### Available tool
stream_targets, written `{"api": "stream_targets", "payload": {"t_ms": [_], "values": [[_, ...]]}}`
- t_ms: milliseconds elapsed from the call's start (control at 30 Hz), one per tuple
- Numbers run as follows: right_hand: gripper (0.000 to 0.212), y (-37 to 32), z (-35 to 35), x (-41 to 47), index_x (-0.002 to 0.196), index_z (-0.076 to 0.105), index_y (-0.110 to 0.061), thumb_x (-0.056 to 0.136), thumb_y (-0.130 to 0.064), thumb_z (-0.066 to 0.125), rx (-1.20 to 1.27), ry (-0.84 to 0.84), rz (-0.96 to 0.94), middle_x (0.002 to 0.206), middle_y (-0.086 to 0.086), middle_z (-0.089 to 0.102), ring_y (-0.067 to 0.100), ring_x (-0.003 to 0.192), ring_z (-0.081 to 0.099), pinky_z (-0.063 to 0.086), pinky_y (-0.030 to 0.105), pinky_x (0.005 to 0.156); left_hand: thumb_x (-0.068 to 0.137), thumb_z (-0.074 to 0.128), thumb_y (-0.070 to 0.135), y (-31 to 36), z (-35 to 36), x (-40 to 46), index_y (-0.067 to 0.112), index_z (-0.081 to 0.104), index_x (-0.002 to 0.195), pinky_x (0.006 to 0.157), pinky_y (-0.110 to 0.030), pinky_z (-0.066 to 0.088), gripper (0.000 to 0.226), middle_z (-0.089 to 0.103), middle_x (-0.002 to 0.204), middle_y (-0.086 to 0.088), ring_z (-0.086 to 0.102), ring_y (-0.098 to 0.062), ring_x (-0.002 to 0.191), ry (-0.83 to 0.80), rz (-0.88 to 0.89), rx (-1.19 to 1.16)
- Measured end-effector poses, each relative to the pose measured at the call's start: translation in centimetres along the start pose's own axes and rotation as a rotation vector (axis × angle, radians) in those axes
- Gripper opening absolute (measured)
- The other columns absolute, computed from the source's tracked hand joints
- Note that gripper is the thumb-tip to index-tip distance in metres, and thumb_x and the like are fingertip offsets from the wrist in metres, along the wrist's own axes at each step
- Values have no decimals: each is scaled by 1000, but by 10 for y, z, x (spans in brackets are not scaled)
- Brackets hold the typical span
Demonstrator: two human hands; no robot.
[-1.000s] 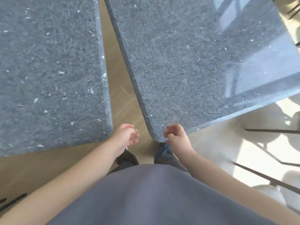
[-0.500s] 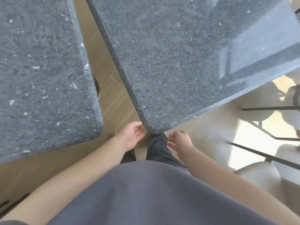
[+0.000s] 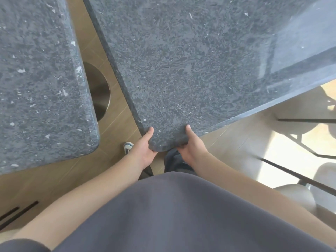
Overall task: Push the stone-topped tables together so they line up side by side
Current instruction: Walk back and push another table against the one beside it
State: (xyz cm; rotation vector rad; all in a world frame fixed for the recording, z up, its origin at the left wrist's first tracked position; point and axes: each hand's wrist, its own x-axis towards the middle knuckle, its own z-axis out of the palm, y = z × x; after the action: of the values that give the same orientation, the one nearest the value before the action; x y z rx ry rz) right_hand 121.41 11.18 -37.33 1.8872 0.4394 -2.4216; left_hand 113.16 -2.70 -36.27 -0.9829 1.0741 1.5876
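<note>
Stone fills the head view: two grey speckled tops, set apart by a wedge of wooden floor (image 3: 112, 135). A moment ago both hands hung loose just short of the near corner of the right desk (image 3: 200, 60); now the left hand (image 3: 143, 151) and right hand (image 3: 192, 148) clamp that rounded corner, thumbs on top, the fingers hooked underneath and out of sight. I take it the push toward the left desk (image 3: 40, 79) is about to start, since the edges still splay apart. A round metal base (image 3: 98, 91) peeps from under the left desk; the right desk's own support is hidden, and both tops are cut off by the frame.
</note>
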Motion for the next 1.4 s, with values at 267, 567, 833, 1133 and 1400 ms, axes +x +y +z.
{"api": "stream_targets", "payload": {"t_ms": [267, 567, 833, 1133, 1400], "values": [[46, 9, 5, 6, 133, 59, -4, 96, -31, 66, 167, 2, -36, 127, 15, 69, 30, 119, 66, 45, 48, 111, 101, 61, 20, -21, -3, -1, 6, 66, 120, 105, -44, 49, 24, 73, 120, -15, 68, -28, 116, -12, -76, -234], [49, 16, 18, 2, 134, 57, -2, 97, -33, 65, 179, 78, -128, 129, 17, 67, 32, 120, 64, 47, 51, 108, 103, 58, 24, -15, -13, 4, 6, 58, 134, 112, -45, 44, 36, 66, 133, -16, 59, -29, 129, -74, -85, -87], [44, 21, 21, 3, 124, 62, -5, 96, -38, 66, 101, 120, -149, 125, 13, 70, 29, 112, 68, 51, 49, 104, 103, 58, 26, -8, -20, 8, 7, 61, 125, 107, -43, 48, 30, 67, 130, -15, 61, -29, 125, -121, -120, 13], [46, 54, 57, 4, 129, 60, -3, 98, -38, 62, 126, 122, -170, 130, 15, 67, 31, 118, 65, 48, 51, 108, 101, 61, 22, 29, -51, 2, 5, 64, 113, 100, -45, 52, 21, 78, 100, -14, 67, -30, 109, -103, -108, 8], [52, 92, 98, 8, 135, 56, -3, 98, -39, 63, 167, 136, -162, 131, 15, 67, 30, 117, 66, 50, 48, 107, 99, 63, 12, 66, -87, -3, 6, 65, 114, 96, -44, 55, 16, 71, 117, -17, 65, -32, 112, -72, -80, -62]]}}
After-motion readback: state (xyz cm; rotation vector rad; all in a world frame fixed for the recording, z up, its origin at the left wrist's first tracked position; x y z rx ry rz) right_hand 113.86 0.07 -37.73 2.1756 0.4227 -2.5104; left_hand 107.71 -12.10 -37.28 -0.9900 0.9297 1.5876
